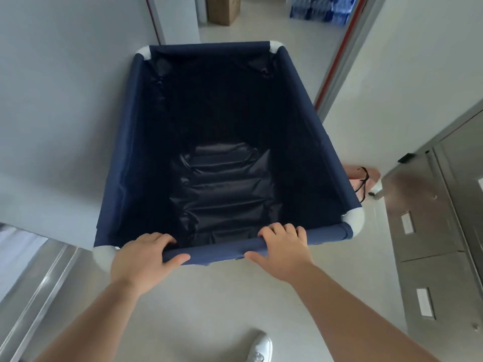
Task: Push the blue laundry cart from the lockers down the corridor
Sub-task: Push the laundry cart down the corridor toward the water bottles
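The blue laundry cart (317, 105) fills the middle of the head view, a deep navy fabric bin with white corner joints and nothing inside but its dark liner. My left hand (142, 257) grips the near rim on the left, fingers curled over the top and thumb under. My right hand (283, 246) grips the same rim further right. The cart's far left corner sits close against the left wall. Its wheels are hidden.
Grey metal lockers (439, 231) line the right side. A pink bag (363, 178) lies on the floor between cart and lockers. Ahead, a doorway with a red-edged frame (337, 64) opens onto a cardboard box (223, 9) and stacked blue packs (321, 7). A metal-edged ledge (39, 288) is at lower left.
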A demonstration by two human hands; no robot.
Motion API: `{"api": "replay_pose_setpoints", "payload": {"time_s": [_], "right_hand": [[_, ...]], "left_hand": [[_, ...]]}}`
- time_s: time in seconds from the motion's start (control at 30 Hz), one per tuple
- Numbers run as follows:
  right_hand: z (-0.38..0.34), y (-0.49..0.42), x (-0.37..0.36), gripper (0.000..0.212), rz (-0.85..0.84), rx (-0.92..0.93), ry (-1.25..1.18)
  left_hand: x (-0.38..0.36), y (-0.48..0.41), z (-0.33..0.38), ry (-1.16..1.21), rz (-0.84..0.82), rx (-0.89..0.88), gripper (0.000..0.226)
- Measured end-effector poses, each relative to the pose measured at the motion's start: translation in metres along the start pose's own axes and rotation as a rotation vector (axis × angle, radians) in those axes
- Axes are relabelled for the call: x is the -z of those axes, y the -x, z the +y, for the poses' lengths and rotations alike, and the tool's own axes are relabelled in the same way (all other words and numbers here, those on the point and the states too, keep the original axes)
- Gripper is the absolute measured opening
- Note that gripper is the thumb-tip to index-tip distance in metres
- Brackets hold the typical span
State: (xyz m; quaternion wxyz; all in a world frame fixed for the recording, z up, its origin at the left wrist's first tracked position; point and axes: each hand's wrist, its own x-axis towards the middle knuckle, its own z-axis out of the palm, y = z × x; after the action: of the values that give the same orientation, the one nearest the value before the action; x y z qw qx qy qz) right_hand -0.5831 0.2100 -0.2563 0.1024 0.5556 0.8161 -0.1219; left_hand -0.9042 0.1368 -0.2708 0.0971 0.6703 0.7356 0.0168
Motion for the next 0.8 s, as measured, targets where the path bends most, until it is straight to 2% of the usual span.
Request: {"api": "replay_pose_setpoints", "payload": {"time_s": [0.17,0.3,0.4,0.8], "right_hand": [[-0.008,-0.025,0.008,0.068,-0.001,-0.013,-0.035],[-0.010,-0.054,0.018,0.068,-0.010,-0.029,-0.050],[-0.011,-0.078,0.026,0.067,-0.014,-0.060,-0.063],[-0.015,-0.178,0.059,0.074,-0.006,-0.198,-0.101]], "left_hand": [[0.011,-0.040,-0.016,-0.047,-0.017,-0.037,0.076],[0.020,-0.077,-0.025,-0.067,-0.054,-0.036,0.056],[0.027,-0.106,-0.031,-0.069,-0.080,-0.038,0.052],[0.041,-0.230,-0.062,-0.064,-0.039,-0.136,0.075]]}}
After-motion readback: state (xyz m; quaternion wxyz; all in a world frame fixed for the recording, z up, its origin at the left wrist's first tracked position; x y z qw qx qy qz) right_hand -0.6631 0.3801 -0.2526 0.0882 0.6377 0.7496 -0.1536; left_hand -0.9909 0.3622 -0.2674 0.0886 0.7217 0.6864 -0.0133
